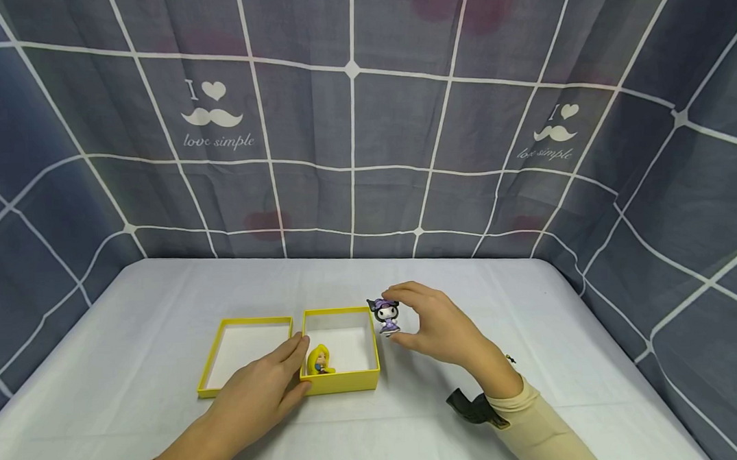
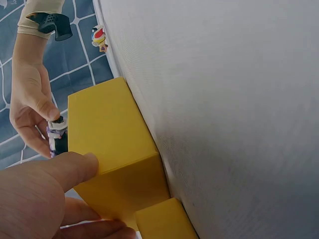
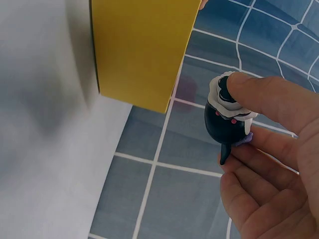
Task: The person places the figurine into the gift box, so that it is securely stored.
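Observation:
My right hand pinches a small black, white and purple figurine between thumb and fingers, upright beside the right rim of a yellow box. In the right wrist view, the thumb presses the figurine's base and fingertips meet its dark head. My left hand grips the box's near left corner, its thumb on the front wall and its fingers along the left side. Inside the open box, a yellow-haired figurine sits in the near left corner.
Left of the box lies its shallow yellow-edged lid, white inside and partly behind my left hand. Another small figurine stands on the white-covered table beyond my right wrist. A grey checked curtain encloses the back and sides.

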{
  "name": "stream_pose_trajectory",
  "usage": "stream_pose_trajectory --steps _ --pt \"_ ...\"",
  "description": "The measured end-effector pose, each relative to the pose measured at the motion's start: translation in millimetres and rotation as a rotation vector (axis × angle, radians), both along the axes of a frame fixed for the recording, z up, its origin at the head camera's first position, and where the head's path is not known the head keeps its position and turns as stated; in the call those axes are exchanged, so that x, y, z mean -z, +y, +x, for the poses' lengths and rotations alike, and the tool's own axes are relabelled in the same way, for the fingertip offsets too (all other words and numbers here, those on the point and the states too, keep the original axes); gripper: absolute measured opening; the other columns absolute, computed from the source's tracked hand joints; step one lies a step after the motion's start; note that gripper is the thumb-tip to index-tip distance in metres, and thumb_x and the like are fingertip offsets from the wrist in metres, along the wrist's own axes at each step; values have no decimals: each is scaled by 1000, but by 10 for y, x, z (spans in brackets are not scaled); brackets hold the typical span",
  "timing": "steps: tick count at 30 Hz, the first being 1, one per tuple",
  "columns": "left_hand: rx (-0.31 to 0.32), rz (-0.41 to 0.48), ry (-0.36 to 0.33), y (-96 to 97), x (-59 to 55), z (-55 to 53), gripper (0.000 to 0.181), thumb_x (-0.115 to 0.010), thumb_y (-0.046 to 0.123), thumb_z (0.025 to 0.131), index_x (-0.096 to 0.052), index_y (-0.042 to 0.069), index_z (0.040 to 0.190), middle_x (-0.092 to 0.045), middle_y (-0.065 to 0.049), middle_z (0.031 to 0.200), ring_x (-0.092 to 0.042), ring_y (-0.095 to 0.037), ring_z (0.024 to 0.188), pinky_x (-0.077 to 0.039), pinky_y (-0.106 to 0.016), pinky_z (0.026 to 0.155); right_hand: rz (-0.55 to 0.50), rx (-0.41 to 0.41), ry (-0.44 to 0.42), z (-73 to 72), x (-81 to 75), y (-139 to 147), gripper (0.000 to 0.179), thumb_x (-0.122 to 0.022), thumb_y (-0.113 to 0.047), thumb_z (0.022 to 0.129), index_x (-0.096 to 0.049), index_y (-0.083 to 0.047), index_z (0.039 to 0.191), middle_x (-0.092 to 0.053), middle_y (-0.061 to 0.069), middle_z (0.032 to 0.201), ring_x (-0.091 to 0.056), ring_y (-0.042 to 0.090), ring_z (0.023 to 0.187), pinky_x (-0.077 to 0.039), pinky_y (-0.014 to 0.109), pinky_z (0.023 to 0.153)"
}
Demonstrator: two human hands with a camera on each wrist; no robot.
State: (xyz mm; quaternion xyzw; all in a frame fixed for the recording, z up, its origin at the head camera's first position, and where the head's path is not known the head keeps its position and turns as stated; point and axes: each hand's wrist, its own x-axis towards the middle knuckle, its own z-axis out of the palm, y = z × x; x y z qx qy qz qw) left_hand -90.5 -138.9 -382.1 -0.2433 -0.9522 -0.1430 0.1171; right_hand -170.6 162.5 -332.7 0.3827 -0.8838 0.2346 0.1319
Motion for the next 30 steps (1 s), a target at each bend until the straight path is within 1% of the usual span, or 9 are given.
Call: stream_pose_trajectory --steps 5,12,19,22,27,30 --pt "0 -4 8 -1 12 -4 64 -74 34 87 -54 -1 137 -53 -14 140 -63 -27 111 -56 -40 77 -2 -8 -3 3 -3 -68 56 -85 -20 74 -64 -10 124 -61 -4 123 -57 10 114 -46 32 98" --pt "-2 -8 21 -1 14 -2 64 -75 33 86 -55 -1 137 -53 -14 140 -64 -25 109 -56 -39 74 5 -4 -27 2 11 -151 56 -84 -18 73 -64 -10 125 -60 -4 123 -57 10 114 -46 32 97" --pt "-9 -12 8 6 8 -5 65 -74 34 86 -54 0 137 -52 -13 141 -64 -25 110 -56 -39 75 23 -1 -37 -3 50 -240 55 -85 -24 75 -64 -13 125 -61 -7 122 -56 9 114 -46 32 97" --pt "-10 -12 3 5 8 -5 64 -74 34 87 -54 0 137 -52 -13 141 -63 -25 111 -56 -40 75 28 -8 -35 -10 71 -284 55 -85 -25 74 -65 -12 124 -61 -7 121 -57 9 113 -47 31 97" --pt "-4 -15 3 2 10 -11 64 -74 34 87 -54 0 137 -52 -14 140 -63 -26 112 -56 -40 78 29 -15 -57 -14 91 -352 57 -85 -24 74 -64 -10 125 -61 -7 122 -58 10 113 -47 32 96" --pt "-1 -19 6 2 8 -13 64 -74 34 87 -54 -1 137 -53 -14 140 -62 -26 113 -55 -40 80 36 -18 -68 -15 92 -390 57 -84 -24 74 -64 -10 126 -61 -7 122 -57 10 113 -47 32 97"
